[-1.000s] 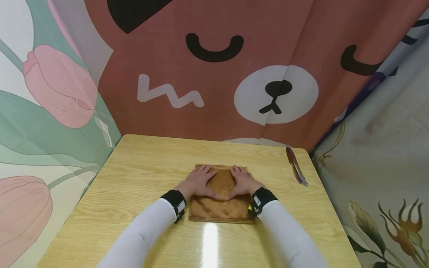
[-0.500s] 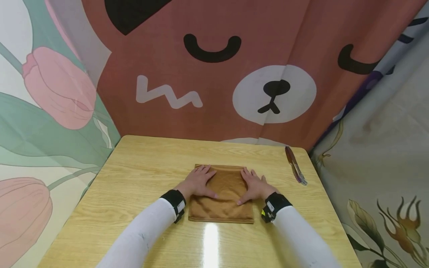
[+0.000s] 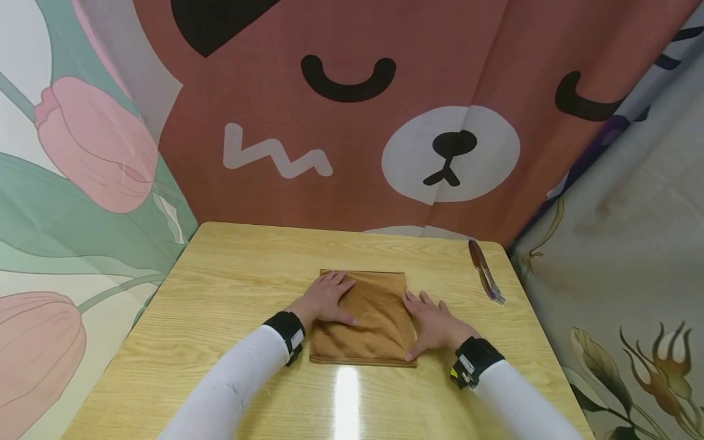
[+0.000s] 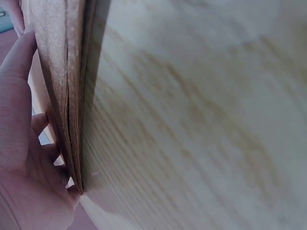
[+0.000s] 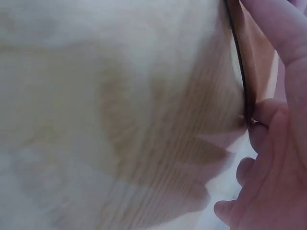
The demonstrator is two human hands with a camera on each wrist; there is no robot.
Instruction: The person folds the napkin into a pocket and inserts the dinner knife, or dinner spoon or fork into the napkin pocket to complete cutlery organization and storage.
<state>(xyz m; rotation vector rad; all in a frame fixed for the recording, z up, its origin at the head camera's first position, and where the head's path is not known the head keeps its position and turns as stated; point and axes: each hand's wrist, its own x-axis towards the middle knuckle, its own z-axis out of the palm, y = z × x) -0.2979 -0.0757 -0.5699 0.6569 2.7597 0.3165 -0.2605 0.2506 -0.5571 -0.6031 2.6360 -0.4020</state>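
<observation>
A brown cloth [image 3: 365, 318], folded into a flat rectangle of several layers, lies on the table. My left hand [image 3: 324, 299] rests spread on its left part, thumb pointing inward; the left wrist view shows the stacked folded edges of the cloth [image 4: 72, 96] beside the palm. At the right edge of the cloth, my right hand [image 3: 437, 324] touches it with fingertips and thumb, the fingers spread and fairly straight. In the right wrist view the cloth's thin edge [image 5: 244, 67] runs along the right hand's [image 5: 273, 143] fingertips, and the other fingers hang over the table.
A long dark-handled utensil [image 3: 484, 269] with a clear end lies at the back right of the wooden table [image 3: 231, 275]. A curtain with a bear print [image 3: 341, 153] hangs behind, and floral curtains [image 3: 632, 275] flank the sides.
My right hand has slid rightward over the cloth, from near its middle to its right edge. The cloth's wrinkles look flatter on that side. My left hand has stayed in place.
</observation>
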